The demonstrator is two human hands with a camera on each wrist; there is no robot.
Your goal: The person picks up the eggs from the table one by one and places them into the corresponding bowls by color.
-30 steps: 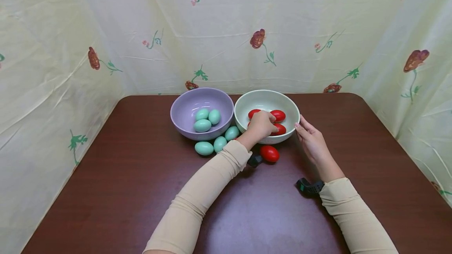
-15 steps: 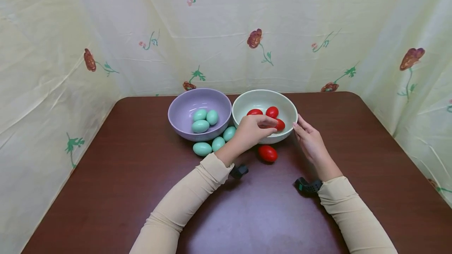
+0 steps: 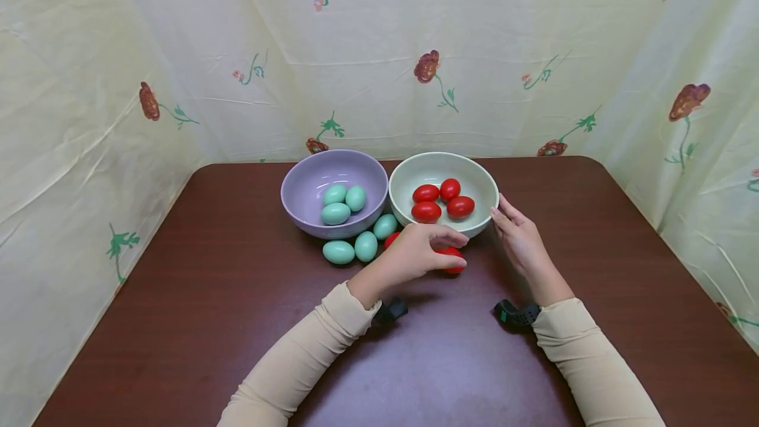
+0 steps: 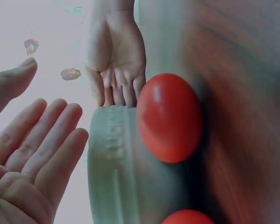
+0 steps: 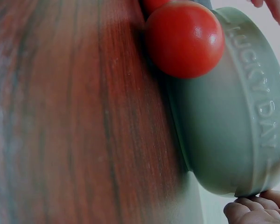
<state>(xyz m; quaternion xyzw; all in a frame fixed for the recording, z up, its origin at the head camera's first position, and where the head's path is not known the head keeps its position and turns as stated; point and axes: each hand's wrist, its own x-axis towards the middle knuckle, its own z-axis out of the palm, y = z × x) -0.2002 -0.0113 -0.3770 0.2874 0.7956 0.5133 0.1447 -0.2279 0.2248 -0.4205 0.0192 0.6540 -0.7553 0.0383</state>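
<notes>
My left hand (image 3: pixel 412 254), fingers spread and thumb apart, hovers in front of the pale green bowl (image 3: pixel 441 162) with nothing in its grasp. Below and beyond its fingertips a red egg (image 3: pixel 454 261) lies on the table, partly hidden by the hand. The left wrist view shows that egg (image 4: pixel 170 116) against the bowl's outer wall. With fingers against the outer side and the thumb at the rim, my right hand (image 3: pixel 524 239) holds the bowl's right side. Inside this bowl lie several red eggs (image 3: pixel 425 211). Another red egg (image 3: pixel 391 240) peeks out behind my left hand.
A purple bowl (image 3: pixel 293 198) with three mint green eggs (image 3: pixel 335 213) stands left of the pale green one. Three more mint eggs (image 3: pixel 338 252) lie on the brown table (image 3: pixel 237 308) before the bowls. A floral curtain (image 3: pixel 356 51) hangs behind the table.
My left hand has let go of a red egg in the pale green bowl and drawn back toward me, over the table egg. The right hand stays at the rim.
</notes>
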